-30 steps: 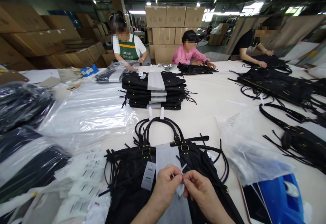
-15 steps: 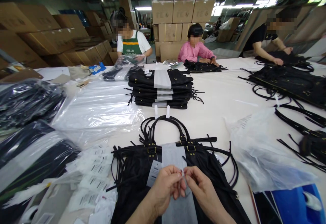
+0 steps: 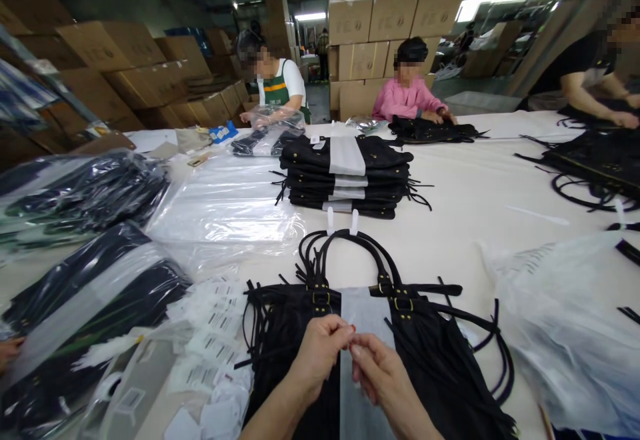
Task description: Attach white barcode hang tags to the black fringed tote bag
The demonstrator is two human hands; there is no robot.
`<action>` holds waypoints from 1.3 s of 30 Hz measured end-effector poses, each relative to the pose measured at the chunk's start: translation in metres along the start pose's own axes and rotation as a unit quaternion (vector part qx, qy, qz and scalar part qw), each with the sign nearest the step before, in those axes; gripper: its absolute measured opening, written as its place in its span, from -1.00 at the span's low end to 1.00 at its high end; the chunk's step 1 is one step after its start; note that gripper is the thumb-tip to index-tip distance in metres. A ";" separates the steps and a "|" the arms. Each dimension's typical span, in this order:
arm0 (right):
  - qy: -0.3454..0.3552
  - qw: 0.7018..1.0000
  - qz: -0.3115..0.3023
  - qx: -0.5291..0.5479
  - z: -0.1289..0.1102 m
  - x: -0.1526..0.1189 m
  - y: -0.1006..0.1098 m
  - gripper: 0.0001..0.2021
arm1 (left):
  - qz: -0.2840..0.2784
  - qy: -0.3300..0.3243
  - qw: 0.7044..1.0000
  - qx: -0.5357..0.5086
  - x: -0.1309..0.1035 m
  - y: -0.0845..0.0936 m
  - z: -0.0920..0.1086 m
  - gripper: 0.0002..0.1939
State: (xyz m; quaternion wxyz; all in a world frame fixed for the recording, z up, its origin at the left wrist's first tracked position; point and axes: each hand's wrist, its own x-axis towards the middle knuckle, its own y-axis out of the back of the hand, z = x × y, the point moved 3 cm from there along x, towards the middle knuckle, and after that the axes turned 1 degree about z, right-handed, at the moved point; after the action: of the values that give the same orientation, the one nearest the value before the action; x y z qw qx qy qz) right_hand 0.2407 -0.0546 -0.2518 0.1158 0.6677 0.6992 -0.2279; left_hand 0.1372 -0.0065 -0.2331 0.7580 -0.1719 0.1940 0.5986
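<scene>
Over a black fringed bag (image 3: 430,353) lying flat in front of me, both hands meet with their fingertips pinched together. My left hand (image 3: 323,350) and my right hand (image 3: 377,363) hold something too small to make out between the fingertips. Beneath them a grey-white paper band (image 3: 364,303) runs down the bag's middle. The bag's looped handles (image 3: 377,253) point away from me, with two white wraps (image 3: 354,222) at their top. No hang tag shows on the bag now. A stack of black bags with white bands (image 3: 345,177) sits just beyond the handles.
Clear plastic sheets (image 3: 225,203) and plastic-wrapped bags (image 3: 95,307) lie left, with labels (image 3: 215,320) and a grey container (image 3: 137,380) nearer. Translucent plastic (image 3: 560,320) lies right. Several people work across the table (image 3: 460,193). Part of a hand (image 3: 9,355) shows at the left edge.
The view has swung left, so the bag and table sit further right. The hang tag beside my left hand is out of sight. My fingertips stay together, slightly higher in the picture.
</scene>
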 end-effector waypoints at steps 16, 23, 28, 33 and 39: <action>0.029 0.987 0.045 -0.151 -0.009 0.063 -0.015 -0.76 | 0.035 -0.027 0.999 0.029 0.046 0.044 -0.021 -0.69; -0.004 0.972 0.081 -0.223 -0.007 0.073 -0.011 -0.79 | 0.181 -0.030 0.924 0.336 0.069 0.062 -0.016 -0.89; 0.014 0.935 0.117 -0.336 -0.003 0.080 -0.009 -0.78 | 0.193 0.005 0.906 0.377 0.079 0.057 -0.009 -0.86; 0.021 0.917 0.147 -0.370 -0.004 0.086 -0.012 -0.79 | 0.162 0.013 0.923 0.350 0.084 0.060 -0.012 -0.86; 0.022 0.900 0.188 -0.393 -0.001 0.091 -0.021 -0.80 | 0.090 0.042 0.968 0.232 0.085 0.061 -0.017 -0.88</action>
State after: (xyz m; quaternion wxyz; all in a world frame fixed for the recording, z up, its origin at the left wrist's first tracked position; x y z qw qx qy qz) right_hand 0.2123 0.0254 -0.2900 0.3945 0.6916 0.5958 0.1059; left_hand 0.0944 0.0707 -0.2919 0.7114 0.0014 0.3739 0.5951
